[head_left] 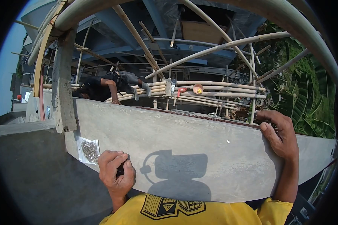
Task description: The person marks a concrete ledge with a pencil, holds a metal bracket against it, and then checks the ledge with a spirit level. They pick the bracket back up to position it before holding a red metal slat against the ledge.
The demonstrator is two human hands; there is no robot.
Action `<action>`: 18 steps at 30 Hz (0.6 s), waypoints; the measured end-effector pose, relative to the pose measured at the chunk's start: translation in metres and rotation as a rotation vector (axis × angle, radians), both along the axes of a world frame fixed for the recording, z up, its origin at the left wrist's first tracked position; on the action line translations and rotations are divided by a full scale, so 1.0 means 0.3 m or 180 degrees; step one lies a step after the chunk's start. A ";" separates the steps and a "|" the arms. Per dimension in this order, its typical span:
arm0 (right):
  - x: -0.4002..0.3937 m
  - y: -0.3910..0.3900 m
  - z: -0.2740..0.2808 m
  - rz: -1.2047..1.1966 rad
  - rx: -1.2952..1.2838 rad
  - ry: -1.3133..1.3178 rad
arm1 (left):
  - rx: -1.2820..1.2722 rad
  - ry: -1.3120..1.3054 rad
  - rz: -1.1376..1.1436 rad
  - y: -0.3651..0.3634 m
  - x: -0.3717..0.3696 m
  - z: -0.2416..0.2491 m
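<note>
My left hand [117, 170] is closed, fingers curled in above the near side of a grey concrete ledge [191, 127]. Whatever it holds, if anything, is hidden in the shadow of the palm. Just beside it lies a clear plastic bag of screws [89, 150], small and metallic. At the far right my right hand [279, 135] bends over the ledge's outer edge, thumb on the near side. Its fingers close around a thin reddish-brown strip [199, 115] that runs along that edge. A small pale round spot [228, 141] shows on the ledge.
Beyond the ledge stands bamboo scaffolding [210, 88] with an orange-red tool [181, 91] and an orange bowl [198, 89] on it. Another person [110, 84] in dark clothes leans there. A wooden post [64, 86] rises at left; a thick pole [289, 22] arches overhead.
</note>
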State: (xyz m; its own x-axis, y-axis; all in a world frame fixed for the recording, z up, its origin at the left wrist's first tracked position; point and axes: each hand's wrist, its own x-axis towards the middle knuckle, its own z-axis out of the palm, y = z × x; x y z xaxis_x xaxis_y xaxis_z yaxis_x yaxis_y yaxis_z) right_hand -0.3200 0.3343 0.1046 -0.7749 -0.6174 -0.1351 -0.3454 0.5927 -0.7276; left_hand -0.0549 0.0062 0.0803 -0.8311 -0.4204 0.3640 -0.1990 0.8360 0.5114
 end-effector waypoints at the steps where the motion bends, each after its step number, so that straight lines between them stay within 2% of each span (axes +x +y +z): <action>1: 0.000 0.000 0.000 -0.0002 0.0000 0.0002 | -0.0011 0.0008 -0.0016 -0.001 -0.002 0.000; 18: 0.003 0.002 0.010 -0.0078 0.0099 -0.0130 | 0.0096 0.0037 -0.0003 0.004 -0.006 -0.003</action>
